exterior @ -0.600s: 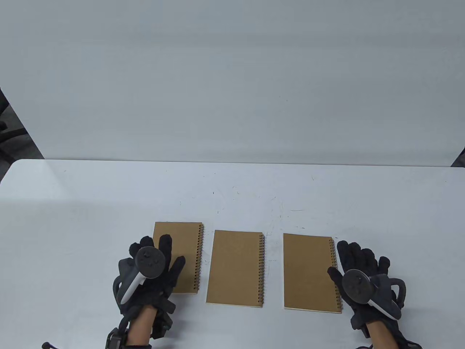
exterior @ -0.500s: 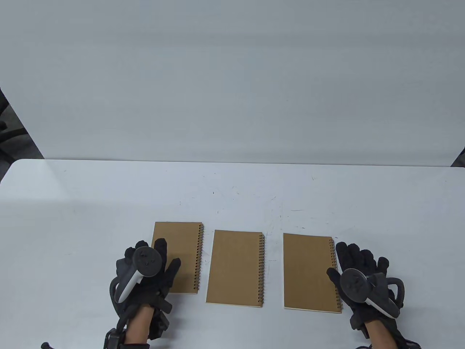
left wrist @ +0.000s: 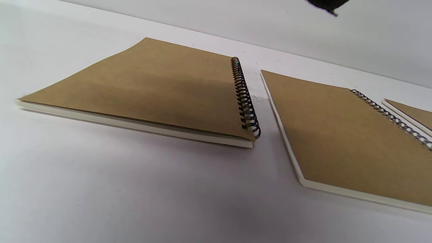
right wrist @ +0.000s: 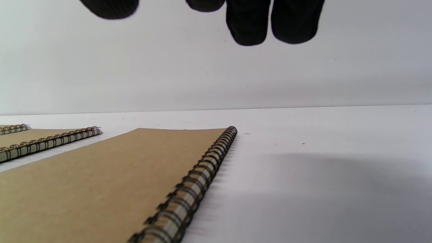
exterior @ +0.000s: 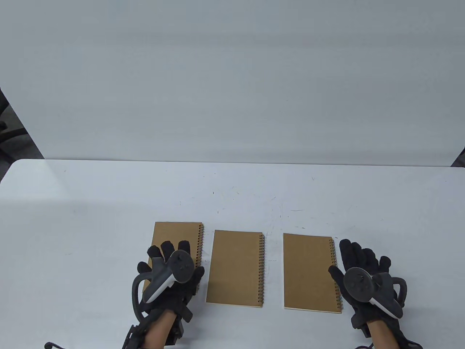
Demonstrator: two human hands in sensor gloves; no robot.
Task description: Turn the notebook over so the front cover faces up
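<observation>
Three spiral notebooks with plain brown covers lie side by side on the white table, spirals on their right sides: left notebook (exterior: 178, 240), middle notebook (exterior: 234, 269), right notebook (exterior: 308, 272). My left hand (exterior: 170, 260) is over the near half of the left notebook, fingers spread, holding nothing. The left wrist view shows that notebook (left wrist: 152, 91) lying flat and the middle one (left wrist: 344, 135). My right hand (exterior: 361, 261) is open just right of the right notebook's spiral. Its fingertips (right wrist: 248, 23) hang above the table beside the right notebook (right wrist: 101, 182).
The white table (exterior: 232, 192) stretches far behind the notebooks to a white wall. Its near edge lies just below the hands. Dark chair parts (exterior: 5, 134) show at the far left.
My left hand has moved right, from the left notebook's left edge to over its near right part. The right hand has hardly moved. The notebooks lie as before.
</observation>
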